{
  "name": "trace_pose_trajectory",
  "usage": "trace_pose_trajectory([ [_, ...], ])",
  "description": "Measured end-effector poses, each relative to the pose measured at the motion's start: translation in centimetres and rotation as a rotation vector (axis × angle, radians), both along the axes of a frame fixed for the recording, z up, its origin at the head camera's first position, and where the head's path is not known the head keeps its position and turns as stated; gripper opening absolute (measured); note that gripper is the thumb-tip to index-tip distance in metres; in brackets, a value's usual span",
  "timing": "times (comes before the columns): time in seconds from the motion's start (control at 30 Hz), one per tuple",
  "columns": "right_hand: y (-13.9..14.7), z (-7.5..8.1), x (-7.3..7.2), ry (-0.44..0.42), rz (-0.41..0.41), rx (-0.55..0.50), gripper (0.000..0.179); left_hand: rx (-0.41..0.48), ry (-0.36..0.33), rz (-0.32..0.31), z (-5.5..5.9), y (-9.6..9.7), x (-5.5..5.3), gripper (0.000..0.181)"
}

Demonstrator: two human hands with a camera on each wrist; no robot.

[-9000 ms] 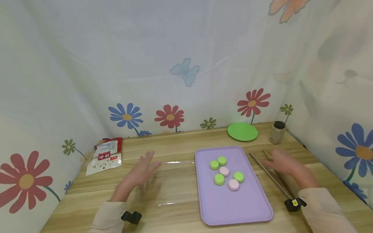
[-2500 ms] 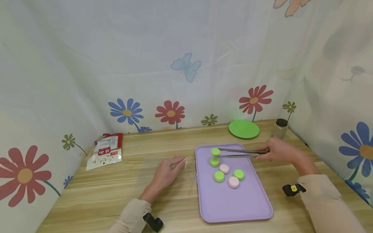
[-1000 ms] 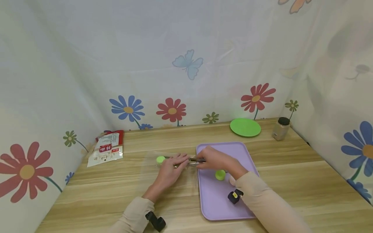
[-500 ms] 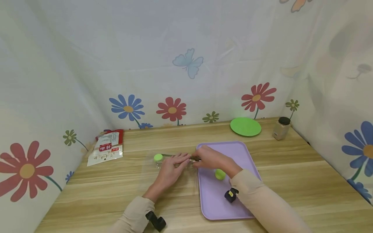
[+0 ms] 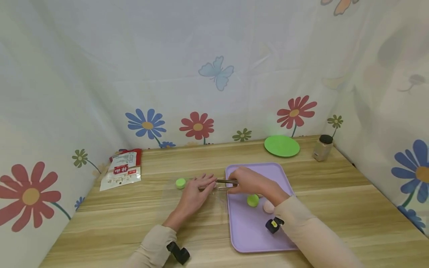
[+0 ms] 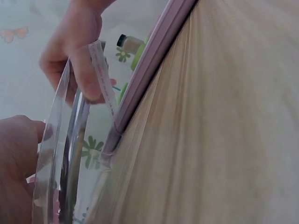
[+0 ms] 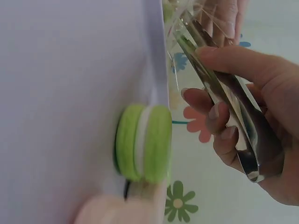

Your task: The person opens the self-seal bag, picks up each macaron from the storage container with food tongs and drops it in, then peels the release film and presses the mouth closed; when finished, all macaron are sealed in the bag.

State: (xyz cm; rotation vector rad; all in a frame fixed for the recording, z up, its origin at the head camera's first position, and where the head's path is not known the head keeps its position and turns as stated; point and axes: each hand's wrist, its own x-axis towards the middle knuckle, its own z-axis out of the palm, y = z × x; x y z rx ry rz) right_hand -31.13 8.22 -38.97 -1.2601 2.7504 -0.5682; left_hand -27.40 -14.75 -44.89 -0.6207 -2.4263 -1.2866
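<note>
My right hand point(image 5: 249, 182) grips metal tongs point(image 7: 233, 100), whose tips reach into a clear plastic bag point(image 6: 51, 154) on the table. My left hand point(image 5: 196, 193) pinches the bag's upper film near its mouth, and the film stands raised around the tongs in the left wrist view. Inside the bag, left of my left fingers, lies a green macaron point(image 5: 180, 183). Under my right forearm is a purple tray point(image 5: 244, 238). On it show another green macaron point(image 5: 253, 200) and a pink macaron point(image 5: 268, 207); my right hand and arm hide the others.
A green plate point(image 5: 282, 145) lies at the back right, beside a jar with a black lid point(image 5: 323, 148). At the back left is a red and white food packet point(image 5: 121, 169). A patterned curtain point(image 5: 187, 74) hangs behind the wooden table point(image 5: 110, 227).
My right hand lifted the tongs from beside the tray, picked up a green macaron and put it into the bag. Now the tongs have drawn back right, off the macaron.
</note>
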Motion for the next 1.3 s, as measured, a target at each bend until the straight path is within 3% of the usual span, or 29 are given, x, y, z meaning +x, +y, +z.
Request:
trace_pose_trajectory([
  [0.17, 2.3, 0.2, 0.9, -0.019, -0.031, -0.015, 0.014, -0.011, -0.016, 0.007, 0.1, 0.1, 0.1, 0.024],
  [0.43, 6.0, 0.7, 1.8, -0.04, -0.076, -0.011, 0.025, -0.015, -0.03, 0.0, 0.0, 0.0, -0.1, 0.024],
  [0.73, 11.0, 2.1, 0.7, -0.197, -0.072, 0.001, 0.02, -0.025, -0.016, -0.012, 0.1, 0.0, -0.2, 0.025],
  [1.0, 15.5, 3.5, 0.2, -0.192, -0.128, 0.006, 0.015, -0.029, -0.019, -0.004, 0.2, 0.1, -0.1, 0.025],
  [1.3, 19.1, 3.2, -0.8, -0.203, -0.186, 0.018, 0.014, -0.03, -0.018, -0.014, 0.1, 0.0, -0.1, 0.026],
])
